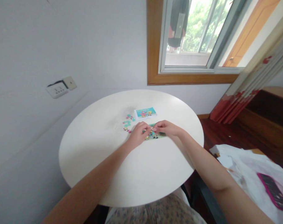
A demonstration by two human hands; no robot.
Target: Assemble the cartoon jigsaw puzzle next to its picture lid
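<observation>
A small, partly built jigsaw puzzle (158,135) lies flat on the round white table (113,155). My left hand (138,133) rests on its left end with the fingers curled down. My right hand (167,127) sits over its upper right part, fingertips pinched at a spot near the middle. The two hands almost touch there. What the fingertips hold is too small to make out. Several loose puzzle pieces (128,123) in teal and pink lie just left of the hands. A picture card (145,113) with cartoon figures lies behind the puzzle.
The table stands against a white wall with a socket plate (57,90) at the left. A wood-framed window (190,46) is behind it, a curtain (253,81) at the right. A pink phone (273,191) lies on white cloth at the lower right.
</observation>
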